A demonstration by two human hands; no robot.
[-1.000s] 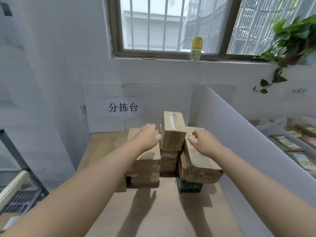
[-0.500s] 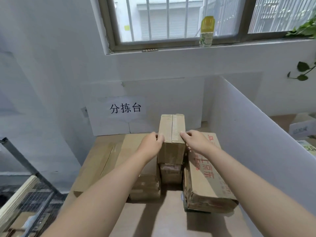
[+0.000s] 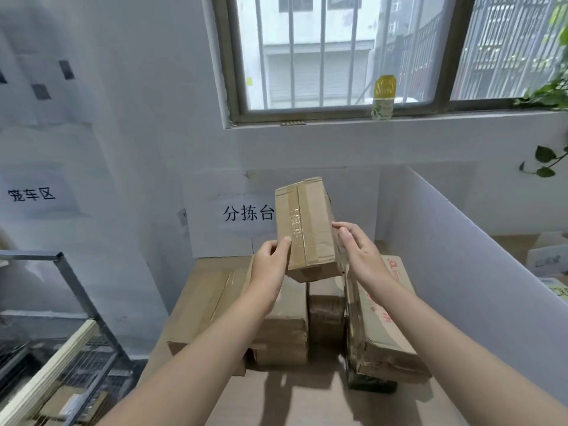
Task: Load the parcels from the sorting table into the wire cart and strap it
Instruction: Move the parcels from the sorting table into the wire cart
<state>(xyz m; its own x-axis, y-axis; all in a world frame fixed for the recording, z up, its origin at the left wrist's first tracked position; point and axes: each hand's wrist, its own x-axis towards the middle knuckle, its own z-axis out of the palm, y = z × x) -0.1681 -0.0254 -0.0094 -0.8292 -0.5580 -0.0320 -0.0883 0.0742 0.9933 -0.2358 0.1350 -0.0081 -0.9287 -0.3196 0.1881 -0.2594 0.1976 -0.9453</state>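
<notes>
**Ana:** Parcels were the whole job, so where was the small taped parcel at that point?

**Ben:** Off the stack. Half a second before, it sat on top of the pile with both hands just closing on its sides. By this moment it was in the air, tilted, above the parcels remaining on the sorting table.

**Ana:** And the grip?

**Ben:** The left hand was closed on its left edge, thumb across the taped face. The right hand pressed flat against the right side, fingers extended. It was held between the two.

**Ana:** What did that mean for the loading?

**Ben:** I judged it the start of one carry. The wire cart stood at the lower left, well apart from the parcel. The flat box and the red-printed carton lay untouched, so most of the load remained and strapping was some way off.
</notes>
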